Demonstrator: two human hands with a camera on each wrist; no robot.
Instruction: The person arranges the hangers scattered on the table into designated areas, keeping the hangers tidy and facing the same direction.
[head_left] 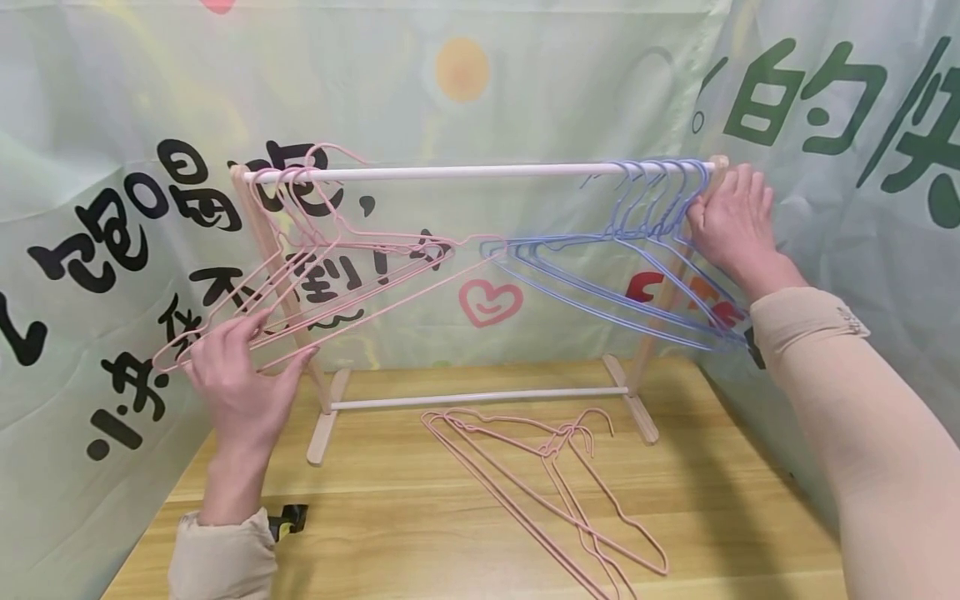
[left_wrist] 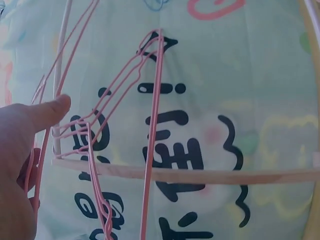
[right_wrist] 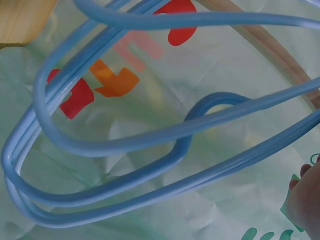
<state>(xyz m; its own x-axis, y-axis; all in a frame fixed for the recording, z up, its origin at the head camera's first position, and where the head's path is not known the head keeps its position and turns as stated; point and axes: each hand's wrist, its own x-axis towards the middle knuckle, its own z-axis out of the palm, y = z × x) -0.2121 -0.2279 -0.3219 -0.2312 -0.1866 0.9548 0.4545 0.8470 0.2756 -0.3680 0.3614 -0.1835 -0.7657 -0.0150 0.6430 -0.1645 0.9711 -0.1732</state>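
My left hand [head_left: 242, 385] grips a pink wire hanger [head_left: 405, 298] by its near corner, thumb pressed on the wire. That hanger's hook rises over the white rod [head_left: 465, 172] of a small clothes rack, near the rod's left end. Several more pink hangers [left_wrist: 154, 120] hang there beside it. At the other end, my right hand [head_left: 738, 217] grips the rack's top right corner [head_left: 718, 163], its fingers folded over. Several blue hangers [head_left: 637, 238] hang bunched on the rod just left of it, their near corners filling the right wrist view.
Pink hangers [head_left: 577, 521] lie overlapping on the wooden table [head_left: 375, 533] in front of the rack. The rack's lower bar [head_left: 480, 398] and wooden feet [head_left: 324, 433] stand behind them. A printed cloth [head_left: 562, 92] hangs close behind and at both sides.
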